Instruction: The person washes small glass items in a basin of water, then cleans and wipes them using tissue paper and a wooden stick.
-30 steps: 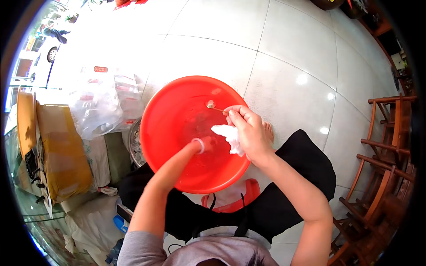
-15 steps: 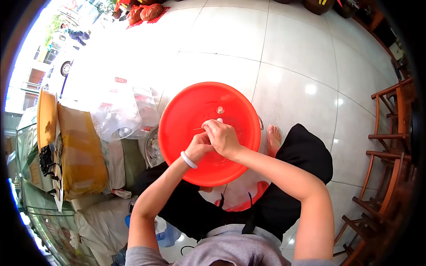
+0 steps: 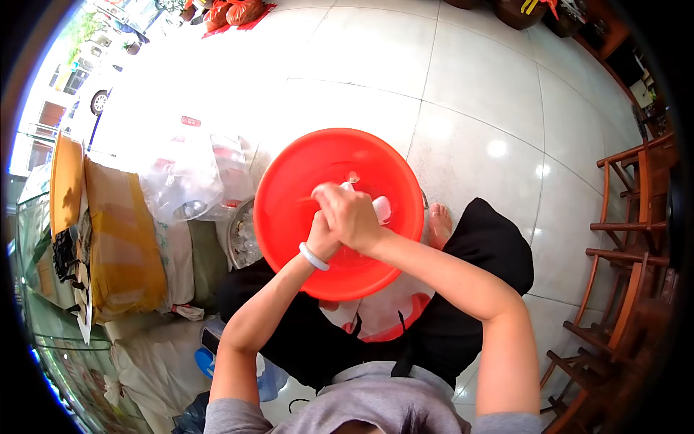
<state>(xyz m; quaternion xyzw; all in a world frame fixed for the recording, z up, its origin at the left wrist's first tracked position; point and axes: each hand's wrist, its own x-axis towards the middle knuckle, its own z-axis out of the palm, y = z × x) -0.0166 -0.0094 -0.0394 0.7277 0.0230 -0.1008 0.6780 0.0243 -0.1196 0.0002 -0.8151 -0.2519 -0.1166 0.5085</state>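
Note:
A large red basin stands between my knees, and both hands are over it. My right hand is closed and slightly smeared by motion, its fingers lying across my left hand. A faint thin streak shows at its fingertips, too blurred to name. My left hand, below a white bracelet, is closed underneath, its fingers mostly hidden. I cannot make out what it holds. In the basin, a whitish, glossy piece shows beside my right hand, and a small pale round thing lies farther up.
Left of the basin are a metal bowl of clear pieces, plastic bags and a taped carton. Wooden chairs line the right side. My bare foot rests on the tiles just right of the basin.
My right hand has shifted up and left over my left hand. A whitish piece now shows right of it in the basin. The thin stick at its fingertips has blurred. The view has shifted slightly.

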